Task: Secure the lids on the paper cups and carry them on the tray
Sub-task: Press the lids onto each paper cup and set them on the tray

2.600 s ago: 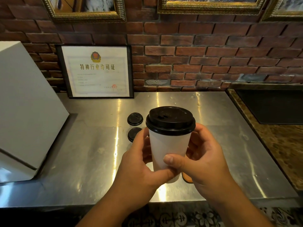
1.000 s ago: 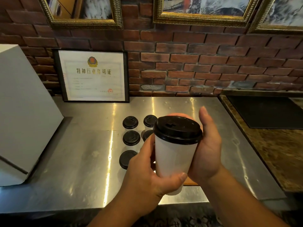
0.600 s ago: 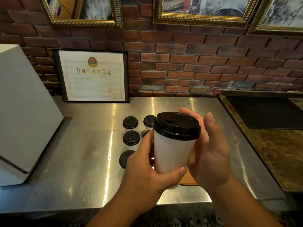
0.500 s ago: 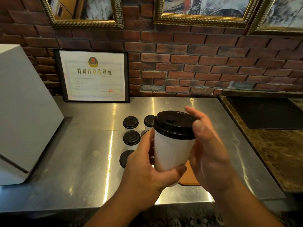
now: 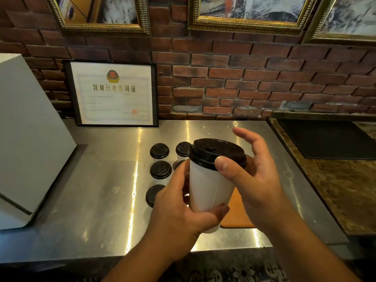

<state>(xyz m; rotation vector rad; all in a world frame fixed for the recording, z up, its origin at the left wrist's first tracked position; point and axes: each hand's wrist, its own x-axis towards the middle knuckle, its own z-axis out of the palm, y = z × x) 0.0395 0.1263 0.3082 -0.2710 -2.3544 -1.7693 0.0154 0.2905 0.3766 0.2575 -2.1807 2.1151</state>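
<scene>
A white paper cup [image 5: 207, 190] with a black lid [image 5: 215, 151] is held upright above the steel counter. My left hand [image 5: 179, 212] grips the cup's lower body from the left. My right hand [image 5: 258, 180] cups the lid from the right: its thumb presses on the near rim, its palm lies behind the lid, and its fingers are raised at the far side. Under the cup lies an orange-brown tray [image 5: 237, 212], mostly hidden. Several other lidded cups [image 5: 160, 169] stand on the counter to the left, partly hidden behind the held cup.
A large white box [image 5: 30, 139] fills the counter's left side. A framed certificate [image 5: 114, 94] leans on the brick wall at the back. To the right a brown stone counter [image 5: 345, 190] carries a black mat [image 5: 325, 139]. The steel counter [image 5: 101, 200] ends just below my hands.
My right hand has come round from behind the cup, and its thumb now presses on the lid's near rim. My left hand keeps the cup in about the same place.
</scene>
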